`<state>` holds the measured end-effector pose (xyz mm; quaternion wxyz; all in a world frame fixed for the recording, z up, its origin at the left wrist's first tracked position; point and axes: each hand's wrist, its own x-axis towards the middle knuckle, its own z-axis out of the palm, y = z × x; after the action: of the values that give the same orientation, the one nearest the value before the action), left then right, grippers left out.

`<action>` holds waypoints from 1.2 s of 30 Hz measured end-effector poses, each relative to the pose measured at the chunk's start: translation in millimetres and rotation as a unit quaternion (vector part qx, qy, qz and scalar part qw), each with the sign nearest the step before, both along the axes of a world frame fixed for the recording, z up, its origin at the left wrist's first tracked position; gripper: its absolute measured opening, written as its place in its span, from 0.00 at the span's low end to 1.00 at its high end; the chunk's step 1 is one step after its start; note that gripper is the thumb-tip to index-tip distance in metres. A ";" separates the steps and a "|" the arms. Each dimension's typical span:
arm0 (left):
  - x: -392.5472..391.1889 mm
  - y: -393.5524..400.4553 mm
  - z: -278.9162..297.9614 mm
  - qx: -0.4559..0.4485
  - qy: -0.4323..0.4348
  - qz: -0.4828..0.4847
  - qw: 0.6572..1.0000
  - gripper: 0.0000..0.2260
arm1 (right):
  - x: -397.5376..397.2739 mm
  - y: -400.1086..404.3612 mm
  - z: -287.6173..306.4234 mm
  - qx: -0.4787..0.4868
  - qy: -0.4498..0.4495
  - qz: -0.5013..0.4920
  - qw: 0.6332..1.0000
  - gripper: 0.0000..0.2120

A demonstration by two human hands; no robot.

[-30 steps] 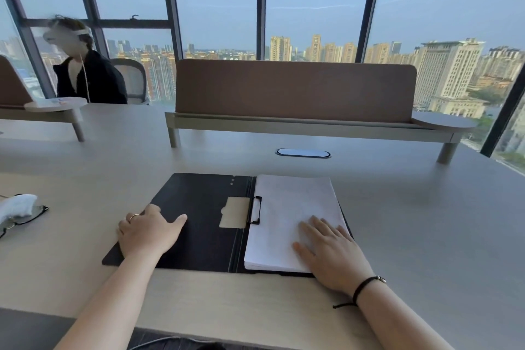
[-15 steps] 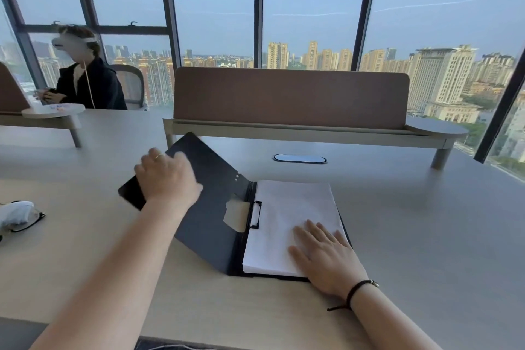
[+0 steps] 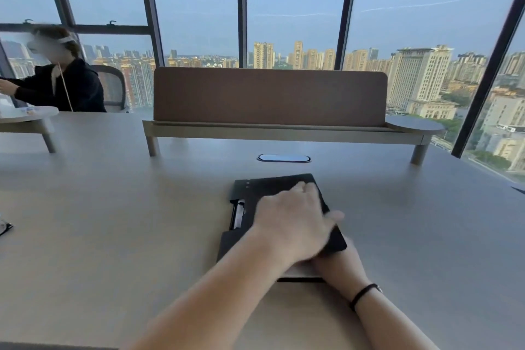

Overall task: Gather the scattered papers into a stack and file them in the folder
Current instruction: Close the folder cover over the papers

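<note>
Left hand [image 3: 292,221] lies palm-down, fingers flat and spread, pressing the black cover of the folder [image 3: 272,187] down; no pinch, just weight on top. Right hand [image 3: 338,267] sits at the near right corner with its fingers tucked under the cover, so I can't tell whether that grip is flat or curled.

Folder sits mid-counter, just in front of the person, nearly shut. Cover is tilted a little at the near right, where the right hand props it.

Papers [image 3: 302,270]: only a pale sliver shows at the near edge, under the cover. Rest is hidden, so alignment can't be checked. No loose sheets visible on the counter [image 3: 127,221].

Handling, my read:
- Folder is light, cover stiff enough to swing as 1 piece but likely flexes at the spine.
- Smooth cover on a smooth counter, so it'll probably slide if pushed sideways. Press straight down.
- Paper stack is soft and shifts easily; edges can crease if the cover catches them.
- Best hold: both long edges, or spine plus open edge, thumbs on top.

Clip [image 3: 237,213] near the spine shows through a cutout on the left side.

Further out: cable port [image 3: 284,158] set in the counter beyond the folder, then a brown divider screen [image 3: 270,96]. Another person [image 3: 56,79] is seated far left, well apart.
</note>
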<state>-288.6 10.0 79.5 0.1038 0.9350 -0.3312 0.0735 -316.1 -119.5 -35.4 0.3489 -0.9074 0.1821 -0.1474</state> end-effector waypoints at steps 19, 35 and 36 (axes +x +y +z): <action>98.0 60.1 -110.1 -0.001 0.115 0.045 0.992 0.30 | 19.0 48.4 -6.3 -0.239 0.112 0.149 0.953 0.34; 144.4 -32.4 -114.5 -0.016 0.158 0.023 0.987 0.33 | 13.3 -24.2 6.6 -0.242 0.162 0.107 0.951 0.36; 141.4 -40.7 -116.5 -0.025 0.170 0.011 0.985 0.32 | 11.8 -34.3 7.7 -0.244 0.166 0.091 0.951 0.36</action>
<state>-147.2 -30.7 -37.0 0.1814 0.9344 -0.2965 -0.0775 -304.3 -153.8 -27.7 0.0939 -0.9892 0.1123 -0.0023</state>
